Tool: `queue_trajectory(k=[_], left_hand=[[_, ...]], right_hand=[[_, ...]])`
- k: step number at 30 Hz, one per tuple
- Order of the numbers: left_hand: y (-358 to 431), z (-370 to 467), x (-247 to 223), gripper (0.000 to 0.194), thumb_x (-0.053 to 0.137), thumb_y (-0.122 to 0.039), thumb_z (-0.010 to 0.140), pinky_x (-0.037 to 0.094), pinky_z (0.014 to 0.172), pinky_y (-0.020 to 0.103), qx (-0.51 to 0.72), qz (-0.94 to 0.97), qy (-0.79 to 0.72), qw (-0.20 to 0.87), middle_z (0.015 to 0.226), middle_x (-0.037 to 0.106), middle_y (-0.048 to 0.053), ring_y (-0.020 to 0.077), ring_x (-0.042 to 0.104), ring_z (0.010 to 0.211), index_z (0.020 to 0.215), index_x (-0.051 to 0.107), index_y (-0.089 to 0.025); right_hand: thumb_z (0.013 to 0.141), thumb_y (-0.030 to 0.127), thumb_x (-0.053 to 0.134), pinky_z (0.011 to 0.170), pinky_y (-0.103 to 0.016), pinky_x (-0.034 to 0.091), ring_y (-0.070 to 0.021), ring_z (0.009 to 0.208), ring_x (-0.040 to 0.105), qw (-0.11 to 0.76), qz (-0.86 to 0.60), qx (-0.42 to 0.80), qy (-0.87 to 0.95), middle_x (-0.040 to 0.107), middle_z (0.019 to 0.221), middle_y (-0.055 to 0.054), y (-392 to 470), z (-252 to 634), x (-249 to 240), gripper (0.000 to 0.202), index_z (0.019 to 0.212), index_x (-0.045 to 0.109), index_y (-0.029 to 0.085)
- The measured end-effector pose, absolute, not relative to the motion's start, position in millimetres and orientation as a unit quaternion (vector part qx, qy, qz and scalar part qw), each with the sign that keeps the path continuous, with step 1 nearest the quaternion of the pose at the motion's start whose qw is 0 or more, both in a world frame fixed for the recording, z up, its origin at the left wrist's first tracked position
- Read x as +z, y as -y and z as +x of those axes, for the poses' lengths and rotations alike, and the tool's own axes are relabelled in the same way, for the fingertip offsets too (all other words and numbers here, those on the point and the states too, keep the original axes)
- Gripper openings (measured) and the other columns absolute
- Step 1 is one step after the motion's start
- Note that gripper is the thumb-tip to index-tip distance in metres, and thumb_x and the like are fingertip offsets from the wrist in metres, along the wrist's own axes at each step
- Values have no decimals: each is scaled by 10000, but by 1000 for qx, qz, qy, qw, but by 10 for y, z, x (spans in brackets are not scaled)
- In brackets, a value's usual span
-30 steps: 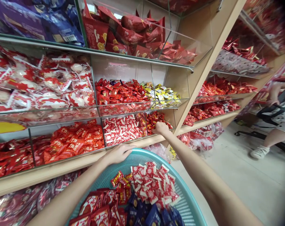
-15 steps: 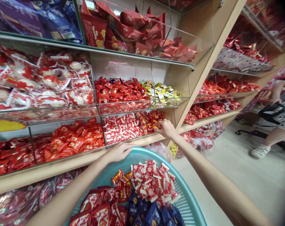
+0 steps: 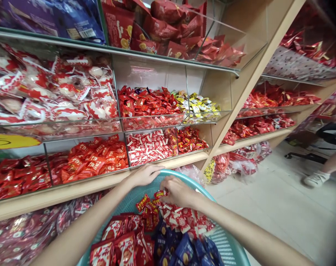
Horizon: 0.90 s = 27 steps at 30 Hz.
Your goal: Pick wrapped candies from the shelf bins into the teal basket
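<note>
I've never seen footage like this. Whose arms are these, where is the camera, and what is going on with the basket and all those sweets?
No machine here: the arms are a person's, filmed by a camera worn on their head, looking forward and down. The left hand grips the rim of a teal plastic basket. The right hand is inside the basket, its fingers on small red-and-yellow candies; whether it grips them is hard to tell. The basket also holds red-and-white candies, red packets and dark blue packets. Ahead, wooden shelves carry clear bins of wrapped sweets. At the right edge stands another person's leg.
</note>
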<state>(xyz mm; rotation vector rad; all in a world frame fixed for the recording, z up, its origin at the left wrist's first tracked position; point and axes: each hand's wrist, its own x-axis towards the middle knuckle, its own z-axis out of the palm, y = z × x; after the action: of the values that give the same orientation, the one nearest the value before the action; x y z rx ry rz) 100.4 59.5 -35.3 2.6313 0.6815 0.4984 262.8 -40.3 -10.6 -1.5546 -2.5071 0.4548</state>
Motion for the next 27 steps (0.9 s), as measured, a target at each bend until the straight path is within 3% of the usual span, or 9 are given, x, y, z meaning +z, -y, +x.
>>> queue_trajectory(k=[5,10,14,18,22,27], left_hand=[[-590,997,-339,367,360,-280,893,389,959,288,173,935,-245,188,1206,576,36,179,531,1100,1206,539,-216],[-584,989,-317,365,365,-287,892,390,956,283,170,934,-249,192,1208,575,22,178,531,1099,1213,532,-231],[-579,990,-307,369,350,-292,899,391,958,290,164,934,-255,192,1204,578,29,176,529,1102,1211,533,-224],[-584,998,-298,374,351,-296,900,393,954,292,166,935,-245,194,1216,569,25,175,533,1096,1229,514,-227],[-576,1002,-272,372,352,-298,898,395,943,291,163,936,-249,189,1198,583,15,179,546,1076,1227,515,-242],[-561,998,-259,367,347,-303,900,389,945,274,168,934,-246,197,1198,583,2,172,543,1083,1216,525,-248]], right_hand=[[687,337,659,784,-322,396,-237,925,522,23,-514,127,848,602,948,-107,271,2367,-314,318,938,626,145],[692,381,652,786,-336,397,-246,939,519,35,-526,128,840,603,980,-116,301,2248,-355,388,1002,601,153],[682,376,661,747,-310,398,-227,885,530,87,-514,135,843,618,932,-100,352,2367,-211,372,975,614,152],[731,342,606,617,-237,373,-138,667,521,189,-518,143,822,616,734,-29,233,2763,106,202,806,648,159],[760,279,545,536,-203,337,-97,559,495,268,-581,125,758,598,625,-3,-103,3298,344,172,697,630,144],[720,251,568,573,-204,355,-120,635,548,255,-688,38,678,636,684,-20,-579,3693,293,120,730,644,160]])
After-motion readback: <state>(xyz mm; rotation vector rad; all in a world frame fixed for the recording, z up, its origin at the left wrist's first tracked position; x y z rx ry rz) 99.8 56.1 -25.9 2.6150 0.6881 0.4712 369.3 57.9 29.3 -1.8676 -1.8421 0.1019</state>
